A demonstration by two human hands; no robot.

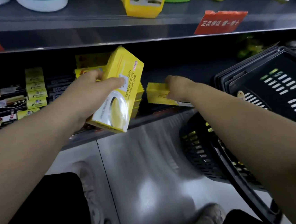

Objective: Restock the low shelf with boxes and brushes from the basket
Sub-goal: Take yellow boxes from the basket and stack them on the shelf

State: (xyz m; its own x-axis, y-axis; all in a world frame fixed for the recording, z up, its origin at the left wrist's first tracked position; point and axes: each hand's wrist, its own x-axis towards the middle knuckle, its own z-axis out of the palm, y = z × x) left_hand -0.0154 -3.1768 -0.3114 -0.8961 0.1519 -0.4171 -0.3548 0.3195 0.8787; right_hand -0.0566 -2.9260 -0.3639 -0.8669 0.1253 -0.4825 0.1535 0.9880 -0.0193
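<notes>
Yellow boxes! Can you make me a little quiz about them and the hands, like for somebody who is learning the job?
1. True or false: the left hand holds a tilted box in front of the low shelf.
2. Pick one: what does the right hand grip? A) a brush B) a flat box C) a bottle
3. Fill the gap: the black basket sits on the person's ____ side.

Key: 1 true; 2 B; 3 right.
</notes>
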